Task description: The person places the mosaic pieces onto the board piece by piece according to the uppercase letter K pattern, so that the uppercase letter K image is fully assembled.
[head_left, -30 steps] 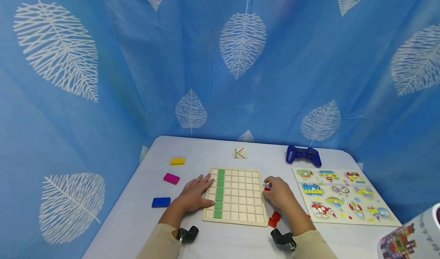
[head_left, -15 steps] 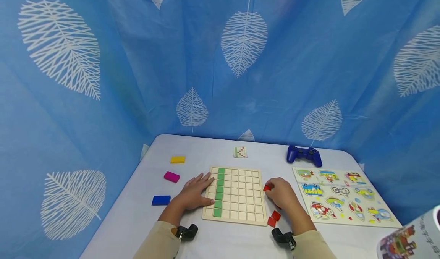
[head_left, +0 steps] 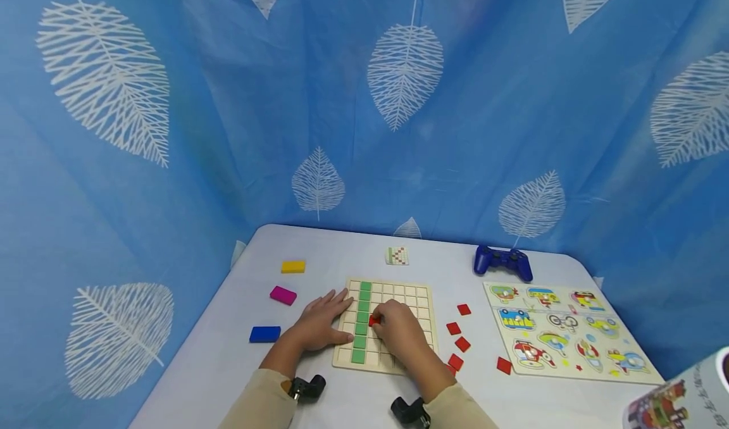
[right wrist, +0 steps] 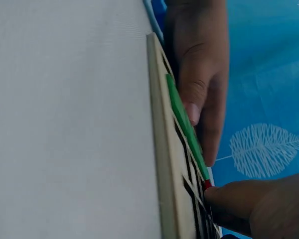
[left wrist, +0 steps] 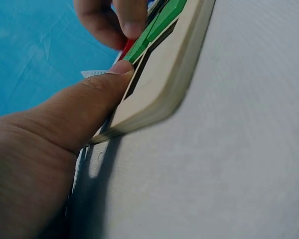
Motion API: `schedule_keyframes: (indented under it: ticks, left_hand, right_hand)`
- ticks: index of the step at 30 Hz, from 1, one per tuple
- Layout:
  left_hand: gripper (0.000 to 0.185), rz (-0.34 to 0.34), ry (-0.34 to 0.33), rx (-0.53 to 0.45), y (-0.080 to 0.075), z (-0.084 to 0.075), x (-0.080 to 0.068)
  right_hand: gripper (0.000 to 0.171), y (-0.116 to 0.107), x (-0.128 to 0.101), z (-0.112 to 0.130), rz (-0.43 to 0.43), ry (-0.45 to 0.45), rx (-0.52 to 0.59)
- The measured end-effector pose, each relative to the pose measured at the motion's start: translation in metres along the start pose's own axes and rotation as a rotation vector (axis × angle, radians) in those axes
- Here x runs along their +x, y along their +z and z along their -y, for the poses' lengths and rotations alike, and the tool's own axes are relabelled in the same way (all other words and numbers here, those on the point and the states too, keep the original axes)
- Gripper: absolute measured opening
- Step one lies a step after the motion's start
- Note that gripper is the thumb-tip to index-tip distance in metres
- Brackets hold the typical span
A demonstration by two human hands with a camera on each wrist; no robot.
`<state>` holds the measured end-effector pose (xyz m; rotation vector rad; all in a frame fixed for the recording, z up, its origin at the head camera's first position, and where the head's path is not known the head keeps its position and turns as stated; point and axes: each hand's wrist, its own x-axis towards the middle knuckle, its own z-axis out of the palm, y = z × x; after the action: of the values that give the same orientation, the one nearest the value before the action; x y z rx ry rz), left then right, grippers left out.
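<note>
A wooden grid board (head_left: 418, 302) lies on the white table, with one column of green tiles (head_left: 363, 321) near its left side. My left hand (head_left: 333, 318) rests flat on the board's left edge, thumb (left wrist: 89, 104) against the rim (left wrist: 164, 84). My right hand (head_left: 380, 321) pinches a red tile (head_left: 374, 319) over the cells just right of the green column. In the right wrist view the red tile (right wrist: 208, 184) shows at my fingertip beside the green tiles (right wrist: 182, 119). Several loose red tiles (head_left: 462, 343) lie right of the board.
A blue game controller (head_left: 503, 262) and a picture puzzle board (head_left: 564, 328) sit to the right. Yellow (head_left: 293, 266), magenta (head_left: 283, 295) and blue (head_left: 264, 334) blocks lie to the left. A pattern card (head_left: 397, 255) is behind the board. A blue leaf-print curtain surrounds the table.
My right hand has moved left from the loose red tiles beside the board onto the board, carrying a red tile. The left hand has stayed in place.
</note>
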<state>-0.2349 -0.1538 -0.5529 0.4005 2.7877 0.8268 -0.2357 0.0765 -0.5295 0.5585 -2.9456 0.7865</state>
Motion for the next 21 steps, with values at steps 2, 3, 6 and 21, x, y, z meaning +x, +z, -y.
schedule_keyframes:
  ticks: [2,3,6,21]
  left_hand:
    - [0.092,-0.001,0.007,0.004,0.001,0.001,0.000]
    - [0.092,-0.001,0.009,0.005,0.002,0.002,0.000]
    - [0.092,-0.004,0.011,0.003,0.001,0.003,0.001]
    - [0.093,0.009,0.023,0.002,0.000,0.001,-0.001]
  right_hand:
    - [0.012,0.005,0.000,0.002,-0.012,0.006,-0.028]
    - [0.011,0.006,0.000,0.003,-0.016,0.019,-0.027]
    - [0.010,0.007,0.000,0.002,-0.030,0.045,-0.002]
    - [0.021,-0.016,0.006,-0.031,-0.029,0.113,0.195]
